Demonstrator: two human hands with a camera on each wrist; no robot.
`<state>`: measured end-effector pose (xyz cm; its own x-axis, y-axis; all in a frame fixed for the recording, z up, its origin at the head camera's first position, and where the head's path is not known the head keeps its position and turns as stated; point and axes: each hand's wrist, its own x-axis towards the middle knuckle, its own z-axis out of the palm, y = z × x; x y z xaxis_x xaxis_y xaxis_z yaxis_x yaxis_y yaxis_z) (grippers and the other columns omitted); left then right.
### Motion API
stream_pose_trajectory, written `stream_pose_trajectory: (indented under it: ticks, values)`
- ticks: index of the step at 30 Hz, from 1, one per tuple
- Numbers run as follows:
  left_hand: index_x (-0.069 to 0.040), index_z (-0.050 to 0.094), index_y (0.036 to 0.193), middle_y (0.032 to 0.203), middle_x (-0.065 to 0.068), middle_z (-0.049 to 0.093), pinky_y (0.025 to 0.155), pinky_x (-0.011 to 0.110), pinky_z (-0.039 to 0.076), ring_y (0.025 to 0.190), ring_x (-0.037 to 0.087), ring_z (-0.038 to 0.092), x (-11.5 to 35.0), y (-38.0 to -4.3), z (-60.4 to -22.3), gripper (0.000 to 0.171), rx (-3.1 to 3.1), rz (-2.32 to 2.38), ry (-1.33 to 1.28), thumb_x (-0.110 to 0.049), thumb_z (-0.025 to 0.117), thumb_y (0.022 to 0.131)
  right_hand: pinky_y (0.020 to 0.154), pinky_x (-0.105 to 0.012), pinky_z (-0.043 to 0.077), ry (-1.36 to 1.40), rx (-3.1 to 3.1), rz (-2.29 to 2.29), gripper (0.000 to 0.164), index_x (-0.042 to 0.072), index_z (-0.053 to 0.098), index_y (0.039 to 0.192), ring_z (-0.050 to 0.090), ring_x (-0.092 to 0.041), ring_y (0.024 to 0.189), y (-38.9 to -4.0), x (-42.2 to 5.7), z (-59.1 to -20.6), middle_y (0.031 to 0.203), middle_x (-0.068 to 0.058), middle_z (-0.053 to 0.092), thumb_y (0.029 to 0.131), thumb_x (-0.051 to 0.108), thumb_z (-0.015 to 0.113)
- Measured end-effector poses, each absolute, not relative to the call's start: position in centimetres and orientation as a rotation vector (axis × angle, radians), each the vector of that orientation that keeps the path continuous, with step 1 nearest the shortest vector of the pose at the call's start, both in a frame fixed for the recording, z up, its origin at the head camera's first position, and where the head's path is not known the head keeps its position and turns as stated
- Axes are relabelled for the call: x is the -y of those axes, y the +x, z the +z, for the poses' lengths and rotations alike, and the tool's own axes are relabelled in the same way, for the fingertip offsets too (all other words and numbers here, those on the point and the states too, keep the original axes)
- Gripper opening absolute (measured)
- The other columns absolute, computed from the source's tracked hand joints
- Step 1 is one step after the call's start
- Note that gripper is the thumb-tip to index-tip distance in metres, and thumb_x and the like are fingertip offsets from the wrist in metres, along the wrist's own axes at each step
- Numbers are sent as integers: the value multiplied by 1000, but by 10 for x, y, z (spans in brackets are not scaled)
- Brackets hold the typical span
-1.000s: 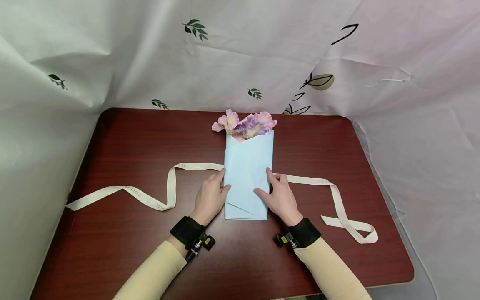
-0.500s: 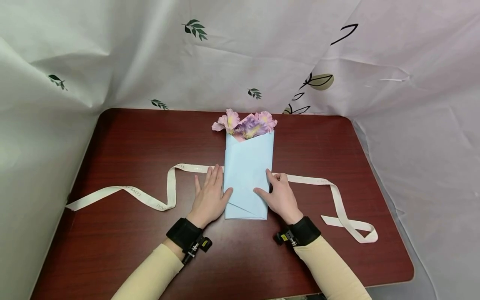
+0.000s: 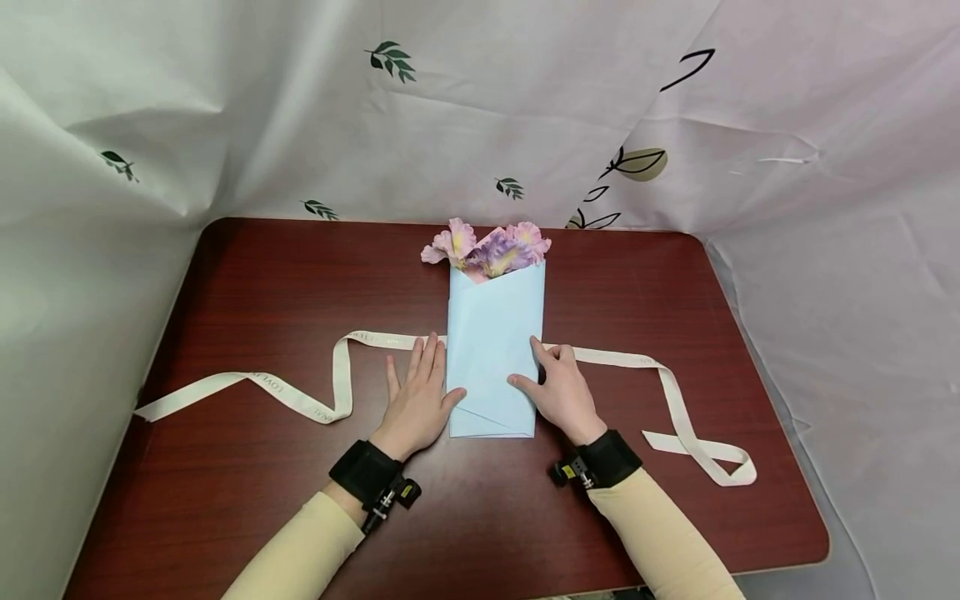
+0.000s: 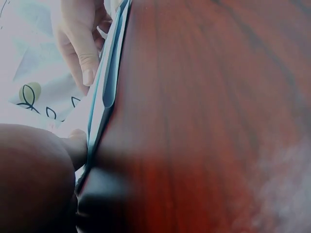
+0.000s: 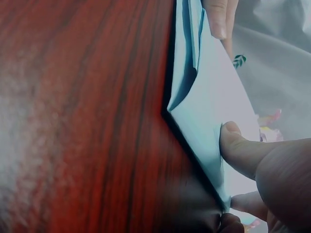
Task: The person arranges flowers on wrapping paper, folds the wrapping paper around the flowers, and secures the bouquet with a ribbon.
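— What's just changed? Anything?

— The left hand. A second ago its fingers were bent against the left edge of the wrap; now it lies flat on the table, fingers straight and spread, the tips on the ribbon, the thumb touching the wrap's near left edge. It looks to me like it has let go of the paper and is going for the ribbon instead.

— And the right hand?

— Hasn't budged. The thumb presses on top of the wrap near its right edge, the fingers are curled at that edge. The right wrist view shows the thumb flat on the blue paper, so it's holding the fold down.

— Where's the wrap?

— Mid-table, lying lengthwise, the open end far. The ribbon runs under it and trails off left and right.

— What's inside?

— Flowers, pink and purple, poking out of the far end. The stems are hidden in the paper.
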<state>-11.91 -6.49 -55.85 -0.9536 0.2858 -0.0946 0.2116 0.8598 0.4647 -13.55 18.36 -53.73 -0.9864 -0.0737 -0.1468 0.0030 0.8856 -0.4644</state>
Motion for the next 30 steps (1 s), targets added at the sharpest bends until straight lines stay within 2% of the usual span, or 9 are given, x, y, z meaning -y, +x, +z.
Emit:
stream_pose_trajectory:
  ticks: [11, 16, 20, 22, 24, 26, 28, 30]
  values:
    - [-9, 0, 158, 167, 5, -5, 114, 65, -14, 154, 24, -11, 66, -121, -558, 86, -2828, 696, 387, -53, 45, 99, 52, -29, 30, -59, -2865, -716, 79, 22, 33, 154, 34, -18, 60, -137, -184, -537, 108, -13, 40, 89, 53, 66]
    - [-9, 1, 157, 167, 5, -5, 114, 64, -15, 154, 24, -11, 67, -120, -558, 84, -2826, 730, 388, -53, 44, 100, 56, -29, 34, -56, -2873, -744, 79, 23, 33, 154, 41, -20, 66, -136, -184, -538, 115, -14, 43, 89, 53, 66]
    - [-8, 8, 158, 167, 9, -3, 114, 66, -11, 153, 31, -9, 70, -119, -557, 80, -2848, 889, 400, -49, 45, 101, 66, -31, 41, -46, -2881, -866, 79, 24, 32, 154, 50, -20, 77, -136, -193, -536, 127, -16, 48, 89, 55, 63]
    - [-8, 18, 157, 166, 13, 6, 117, 64, 0, 153, 34, 0, 73, -119, -554, 73, -2846, 1081, 347, -43, 50, 101, 70, -31, 43, 6, -2893, -952, 77, 23, 34, 154, 54, -19, 80, -135, -204, -534, 129, -14, 51, 90, 56, 62]
    - [-8, 30, 154, 159, 15, 22, 116, 54, 18, 148, 30, 20, 77, -120, -549, 64, -2760, 1384, 197, -34, 54, 100, 71, -28, 43, 128, -2830, -1128, 74, 21, 36, 153, 55, -15, 80, -133, -218, -530, 123, -9, 55, 91, 54, 61]
    - [-8, 37, 149, 142, 15, 41, 105, 41, 36, 130, 23, 43, 81, -122, -542, 57, -2497, 1783, -21, -26, 56, 99, 68, -25, 44, 296, -2625, -1452, 68, 20, 38, 150, 53, -11, 77, -130, -233, -526, 113, -4, 55, 94, 49, 61]
    - [-6, 36, 147, 122, 10, 50, 90, 30, 44, 107, 18, 54, 84, -125, -534, 53, -2087, 2160, -257, -20, 53, 100, 64, -20, 41, 468, -2212, -1897, 53, 21, 42, 142, 49, -6, 74, -128, -248, -522, 103, 1, 53, 97, 43, 58]
    - [-6, 27, 150, 108, 8, 52, 81, 25, 46, 91, 15, 58, 88, -126, -528, 54, -1685, 2385, -463, -18, 48, 101, 61, -17, 40, 642, -1625, -2308, 33, 21, 45, 129, 45, -5, 71, -126, -261, -519, 97, 3, 50, 100, 34, 55]
